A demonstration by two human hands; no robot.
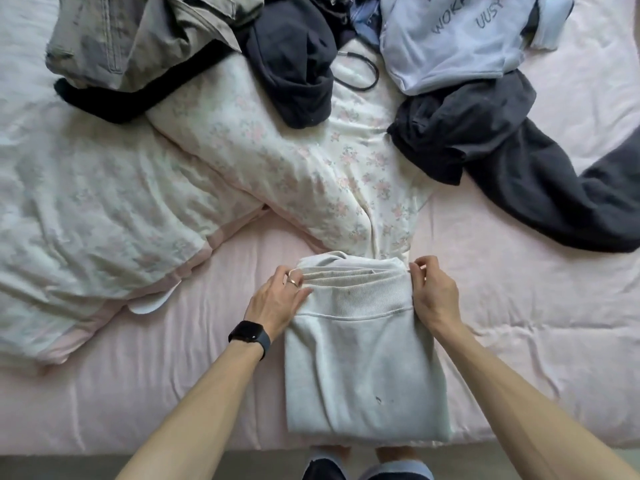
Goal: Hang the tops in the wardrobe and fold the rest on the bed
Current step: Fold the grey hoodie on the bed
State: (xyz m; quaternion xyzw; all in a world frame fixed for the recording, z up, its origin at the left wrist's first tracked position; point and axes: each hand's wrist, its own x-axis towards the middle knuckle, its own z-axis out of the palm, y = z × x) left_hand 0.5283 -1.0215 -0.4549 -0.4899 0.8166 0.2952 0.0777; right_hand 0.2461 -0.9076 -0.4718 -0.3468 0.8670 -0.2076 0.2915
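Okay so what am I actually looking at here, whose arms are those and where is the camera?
No machine here: a person wears a camera on the head, looking down, so the arms are their own. It is the only view. The left hand, with a watch on its wrist, and the right hand each grip a far corner of a folded pale grey garment at the near edge of a bed's pink sheet. Further back lie a floral duvet, a lettered light blue top, a charcoal garment, a navy garment and a khaki garment, all unfolded.
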